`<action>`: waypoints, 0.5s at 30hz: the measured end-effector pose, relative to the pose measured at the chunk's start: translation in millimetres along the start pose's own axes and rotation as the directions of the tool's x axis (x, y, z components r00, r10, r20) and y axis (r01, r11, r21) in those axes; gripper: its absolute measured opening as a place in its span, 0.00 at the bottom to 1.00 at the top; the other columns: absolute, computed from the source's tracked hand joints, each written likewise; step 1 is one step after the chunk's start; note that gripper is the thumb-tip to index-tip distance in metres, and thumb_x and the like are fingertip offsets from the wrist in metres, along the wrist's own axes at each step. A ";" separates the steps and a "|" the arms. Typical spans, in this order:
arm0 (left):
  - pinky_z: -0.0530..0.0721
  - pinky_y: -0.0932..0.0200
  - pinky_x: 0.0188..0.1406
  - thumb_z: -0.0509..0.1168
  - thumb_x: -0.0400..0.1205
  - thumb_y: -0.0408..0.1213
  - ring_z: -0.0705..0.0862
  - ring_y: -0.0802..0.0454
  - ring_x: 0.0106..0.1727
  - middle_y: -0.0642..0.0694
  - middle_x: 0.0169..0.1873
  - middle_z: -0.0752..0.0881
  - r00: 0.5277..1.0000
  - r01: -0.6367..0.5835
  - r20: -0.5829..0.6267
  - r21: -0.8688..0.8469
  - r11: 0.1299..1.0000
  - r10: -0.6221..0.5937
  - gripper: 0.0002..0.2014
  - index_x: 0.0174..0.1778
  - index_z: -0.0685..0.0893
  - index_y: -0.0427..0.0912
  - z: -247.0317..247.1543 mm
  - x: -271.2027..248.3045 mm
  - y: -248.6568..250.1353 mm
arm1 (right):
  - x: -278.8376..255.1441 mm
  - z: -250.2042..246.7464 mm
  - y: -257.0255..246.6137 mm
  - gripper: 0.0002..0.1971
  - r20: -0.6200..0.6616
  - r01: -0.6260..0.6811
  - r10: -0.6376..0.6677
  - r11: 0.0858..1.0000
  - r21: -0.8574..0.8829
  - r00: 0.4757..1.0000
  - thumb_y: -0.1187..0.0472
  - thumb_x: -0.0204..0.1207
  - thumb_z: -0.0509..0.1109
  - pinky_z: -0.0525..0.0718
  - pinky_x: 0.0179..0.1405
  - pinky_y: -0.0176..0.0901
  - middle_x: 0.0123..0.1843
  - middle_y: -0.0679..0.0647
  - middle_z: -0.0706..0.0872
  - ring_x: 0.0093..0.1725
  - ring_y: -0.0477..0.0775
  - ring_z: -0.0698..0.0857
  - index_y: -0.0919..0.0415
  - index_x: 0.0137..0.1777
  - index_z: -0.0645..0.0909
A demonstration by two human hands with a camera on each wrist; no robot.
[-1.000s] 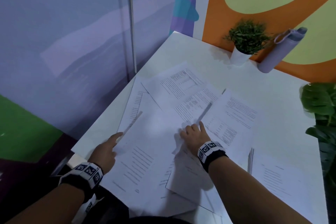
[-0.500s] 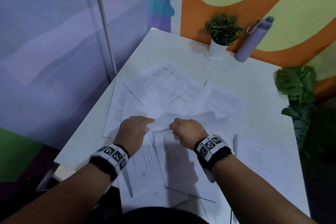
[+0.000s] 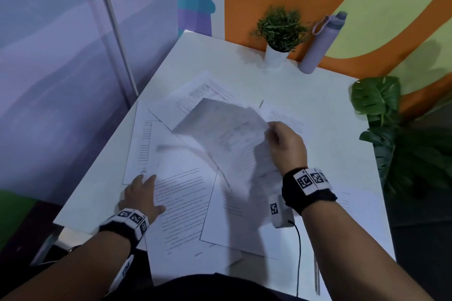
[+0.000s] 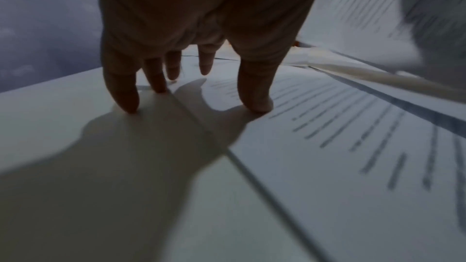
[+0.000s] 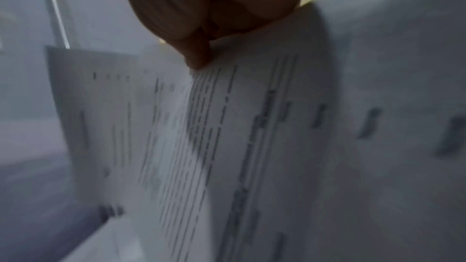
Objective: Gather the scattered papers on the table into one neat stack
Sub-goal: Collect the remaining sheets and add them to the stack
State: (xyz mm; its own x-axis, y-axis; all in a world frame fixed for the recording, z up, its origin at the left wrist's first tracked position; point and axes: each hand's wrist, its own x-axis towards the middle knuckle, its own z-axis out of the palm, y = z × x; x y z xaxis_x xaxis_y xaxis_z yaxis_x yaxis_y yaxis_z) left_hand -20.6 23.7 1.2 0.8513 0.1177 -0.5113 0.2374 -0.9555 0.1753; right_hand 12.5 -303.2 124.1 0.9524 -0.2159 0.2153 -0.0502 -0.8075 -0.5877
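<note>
Several printed white sheets lie overlapping on the white table [image 3: 305, 95]. My right hand [image 3: 285, 144] pinches a bunch of lifted papers [image 3: 227, 129] by their right edge and holds them curled above the pile; in the right wrist view the thumb pinches these papers [image 5: 227, 136]. My left hand [image 3: 140, 197] lies flat with straight, spread fingers at the left edge of a printed sheet [image 3: 183, 193] near the table's front left. In the left wrist view its fingertips [image 4: 126, 103] press the table and the sheet [image 4: 340, 146]. More sheets [image 3: 195, 98] lie beyond.
A small potted plant [image 3: 278, 32] and a lilac bottle [image 3: 320, 44] stand at the table's far edge by the orange wall. A large leafy plant [image 3: 381, 115] is off the right side. One sheet [image 3: 352, 205] lies at the right. A metal pole [image 3: 115, 29] rises on the left.
My right hand has lifted a bunch of papers off the pile and moved up and to the right. My left hand has slid back to the left onto the near sheet's edge.
</note>
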 end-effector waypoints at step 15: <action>0.73 0.45 0.72 0.78 0.66 0.41 0.73 0.34 0.68 0.34 0.74 0.60 0.969 0.220 -0.063 -0.220 0.950 -0.239 0.53 0.81 0.50 0.45 -6.3 -12.0 -7.5 | -78.5 62.4 94.6 0.17 0.177 -0.696 0.715 0.699 -0.167 0.676 0.56 0.81 0.59 0.82 0.54 0.53 0.61 0.72 0.77 0.50 0.70 0.82 0.71 0.51 0.81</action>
State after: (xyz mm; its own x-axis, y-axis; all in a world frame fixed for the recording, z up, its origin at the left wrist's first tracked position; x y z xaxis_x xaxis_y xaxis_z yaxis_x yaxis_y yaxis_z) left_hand -29.7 31.1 11.3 0.7977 0.3596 -0.4842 0.5161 -0.8224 0.2394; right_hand -48.2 -328.4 2.9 0.6611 -0.6265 -0.4127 -0.7478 -0.5055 -0.4304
